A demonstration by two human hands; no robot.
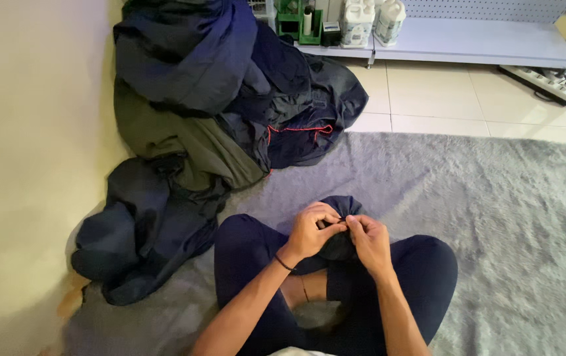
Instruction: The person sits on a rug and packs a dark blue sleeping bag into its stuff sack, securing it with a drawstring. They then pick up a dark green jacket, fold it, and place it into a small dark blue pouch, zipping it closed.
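Observation:
I sit cross-legged on a grey shaggy rug [480,211]. A small dark navy fabric bundle [339,206] rests in my lap between my knees. My left hand [312,231], with a thin dark band at the wrist, pinches the top of the bundle. My right hand [367,238] meets it from the other side, fingers closed on the same spot. What the fingertips grip there is too small to make out.
A big heap of dark navy and olive garments [210,105] lies to my left against a cream wall [26,165]. A low pale shelf [467,39] at the back holds white jugs [368,20] and a green caddy [296,20]. A power strip [546,82] lies on the tiled floor.

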